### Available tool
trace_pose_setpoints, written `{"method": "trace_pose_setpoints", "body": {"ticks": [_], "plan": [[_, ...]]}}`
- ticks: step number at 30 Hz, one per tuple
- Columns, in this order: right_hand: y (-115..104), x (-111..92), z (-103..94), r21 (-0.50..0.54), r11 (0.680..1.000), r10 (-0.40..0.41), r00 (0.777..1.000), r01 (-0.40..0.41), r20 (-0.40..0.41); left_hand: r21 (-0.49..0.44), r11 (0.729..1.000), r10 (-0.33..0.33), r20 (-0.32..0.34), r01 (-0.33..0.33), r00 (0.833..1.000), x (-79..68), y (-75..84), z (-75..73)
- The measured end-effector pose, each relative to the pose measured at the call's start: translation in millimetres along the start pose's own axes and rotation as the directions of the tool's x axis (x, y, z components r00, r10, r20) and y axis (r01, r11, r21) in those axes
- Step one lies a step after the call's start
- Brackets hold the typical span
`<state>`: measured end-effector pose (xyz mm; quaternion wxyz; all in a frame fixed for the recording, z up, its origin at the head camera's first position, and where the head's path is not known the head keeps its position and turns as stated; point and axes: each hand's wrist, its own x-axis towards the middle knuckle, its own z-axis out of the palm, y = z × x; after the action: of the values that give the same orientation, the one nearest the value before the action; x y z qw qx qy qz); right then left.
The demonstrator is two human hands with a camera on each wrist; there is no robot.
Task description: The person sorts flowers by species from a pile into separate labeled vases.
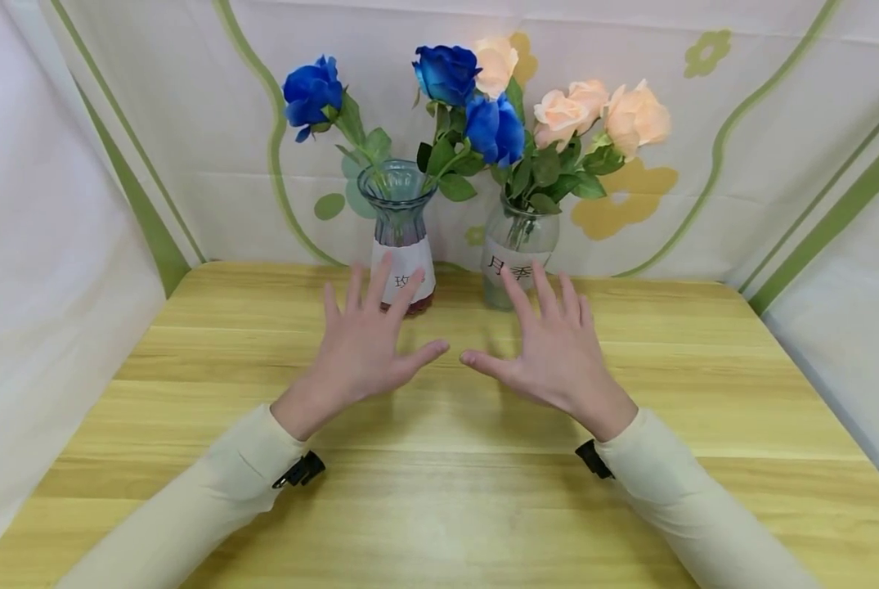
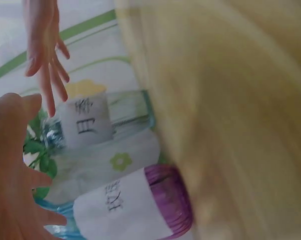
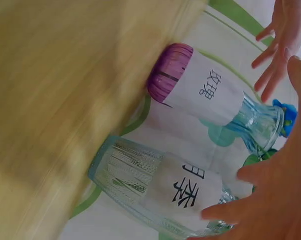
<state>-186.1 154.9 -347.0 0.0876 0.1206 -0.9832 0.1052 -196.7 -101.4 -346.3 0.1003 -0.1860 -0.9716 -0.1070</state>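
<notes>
My left hand [image 1: 361,352] hovers over the table with fingers spread, holding nothing, in front of a blue-and-purple glass vase [image 1: 401,225]. That vase wears a white paper label [image 2: 123,210] and holds blue roses [image 1: 312,92]. Fingers spread and also holding nothing, my right hand [image 1: 560,356] is in front of a clear glass vase [image 1: 500,290] with its own white label [image 3: 175,187]. Pale pink roses [image 1: 636,117] stand in the clear vase. Both vases are upright, side by side; in the head view the fingertips partly cover their labels.
A wooden table [image 1: 439,507] lies under both hands. Behind the vases hangs a white curtain [image 1: 211,180] with green lines and flower shapes, and more white cloth closes in the sides. Black straps [image 1: 301,470] show at the wrists beside the cream sleeves [image 1: 218,483].
</notes>
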Motion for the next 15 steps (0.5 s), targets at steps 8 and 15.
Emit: {"method": "trace_pose_setpoints", "body": {"ticks": [8, 15], "plan": [[-0.9, -11.1, 4.0, -0.032, 0.998, 0.055, 0.990, -0.051, 0.129, 0.047, 0.998, 0.042, 0.076, -0.046, 0.996, -7.1, 10.2, 10.9], [2.3, -16.5, 6.6, -0.032, 0.999, 0.048, 0.985, -0.043, 0.164, 0.051, 0.998, 0.023, 0.116, -0.029, 0.993, -16.3, 8.4, 12.8]]}}
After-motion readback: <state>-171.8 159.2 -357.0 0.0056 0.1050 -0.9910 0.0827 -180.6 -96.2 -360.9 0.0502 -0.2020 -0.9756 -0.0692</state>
